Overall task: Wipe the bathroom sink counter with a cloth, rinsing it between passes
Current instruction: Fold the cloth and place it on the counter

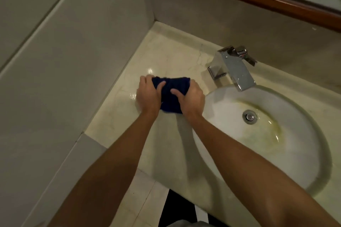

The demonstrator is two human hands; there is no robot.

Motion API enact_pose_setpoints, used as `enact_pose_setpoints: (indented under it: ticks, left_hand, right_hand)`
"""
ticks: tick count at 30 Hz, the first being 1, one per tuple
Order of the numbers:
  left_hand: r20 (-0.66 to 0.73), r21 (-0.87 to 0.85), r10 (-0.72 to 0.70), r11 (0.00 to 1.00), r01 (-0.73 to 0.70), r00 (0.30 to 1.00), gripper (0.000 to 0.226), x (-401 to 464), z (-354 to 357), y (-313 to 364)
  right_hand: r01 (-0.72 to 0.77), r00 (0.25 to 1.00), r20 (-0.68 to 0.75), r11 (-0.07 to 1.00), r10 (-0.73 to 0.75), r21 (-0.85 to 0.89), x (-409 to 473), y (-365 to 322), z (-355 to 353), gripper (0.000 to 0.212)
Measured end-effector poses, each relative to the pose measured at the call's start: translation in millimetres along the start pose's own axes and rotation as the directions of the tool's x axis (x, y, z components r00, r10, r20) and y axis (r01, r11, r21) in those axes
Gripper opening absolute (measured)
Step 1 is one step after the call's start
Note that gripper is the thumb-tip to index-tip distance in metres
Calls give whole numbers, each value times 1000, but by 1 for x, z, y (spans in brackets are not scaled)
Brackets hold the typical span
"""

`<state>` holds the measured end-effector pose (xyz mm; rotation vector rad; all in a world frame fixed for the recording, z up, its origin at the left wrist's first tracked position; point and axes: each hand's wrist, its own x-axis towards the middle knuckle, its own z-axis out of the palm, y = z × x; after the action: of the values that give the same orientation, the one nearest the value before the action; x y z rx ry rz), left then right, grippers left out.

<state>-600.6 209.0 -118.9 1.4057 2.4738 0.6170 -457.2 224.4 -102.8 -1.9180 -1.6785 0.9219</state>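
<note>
Cloth (pixel 170 96), dark blue, bunched in my left hand (pixel 148 96) and right hand (pixel 191 99) over the wet marble counter (pixel 166 57), beside the stained white basin (pixel 295 153) and chrome faucet (pixel 234 68).

Cream marble counter (pixel 166 55), dark cloth (pixel 170 96), faucet (pixel 232 66)

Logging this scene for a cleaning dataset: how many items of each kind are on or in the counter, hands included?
Dark blue cloth: 1
Chrome faucet: 1
White round basin: 1
Chrome drain: 1
Hands: 2, left, right
Total: 6
</note>
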Motion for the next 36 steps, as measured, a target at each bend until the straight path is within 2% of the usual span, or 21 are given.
enact_pose_setpoints:
  ticks: [4, 8, 11, 15, 21, 23, 26, 27, 30, 31, 33, 34, 36]
  left_hand:
    - [-7, 55, 97, 994, -96, 995, 43, 58, 20, 29]
    - [-56, 63, 118, 991, -115, 991, 41, 67, 33, 44]
    - [-102, 17, 137, 991, -136, 985, 36, 40, 33, 41]
    - [-28, -90, 118, 989, -120, 993, 37, -25, 38, 37]
    - [-67, -225, -19, 974, 3, 998, 37, -47, 45, 53]
    - [-61, -272, -58, 961, 40, 996, 34, -41, 53, 69]
    - [-26, -312, -76, 948, 64, 997, 33, -43, 70, 105]
    - [-11, -303, -75, 950, 68, 997, 33, -46, 76, 118]
    - [31, -280, -88, 955, 94, 996, 28, -65, 94, 160]
    - [54, -310, -116, 942, 128, 992, 25, -74, 100, 173]
    - [115, -437, -205, 868, 235, 972, 29, -94, 111, 194]
    - [145, -529, -256, 796, 293, 956, 30, -102, 113, 204]
    - [143, -707, -315, 631, 320, 938, 30, -109, 113, 221]
  right_hand:
    - [-9, 996, -92, 997, 3, -72, 53, -11, -2, 63]
    - [-37, 992, -121, 996, 27, -83, 70, -11, -6, 63]
    - [-36, 992, -119, 999, 38, 17, 47, 4, -11, 57]
    - [-45, 992, -114, 992, 58, 115, 0, 45, -30, 50]
    - [-109, 980, -133, 964, 145, 244, 1, 50, -46, 39]
    - [-157, 966, -153, 945, 207, 285, 12, 52, -49, 41]
    - [-285, 902, -174, 849, 394, 446, 25, 66, -69, 48]
    - [-285, 893, -201, 851, 403, 441, 29, 73, -80, 43]
    - [-316, 897, -244, 920, 370, 232, 42, 95, -111, 29]
    - [-306, 901, -252, 928, 355, 213, 44, 102, -123, 21]
    - [-276, 903, -267, 931, 336, 238, 44, 116, -145, 26]
    - [-265, 909, -260, 932, 327, 246, 45, 120, -157, 32]
    - [-222, 922, -263, 945, 284, 240, 54, 122, -178, 39]
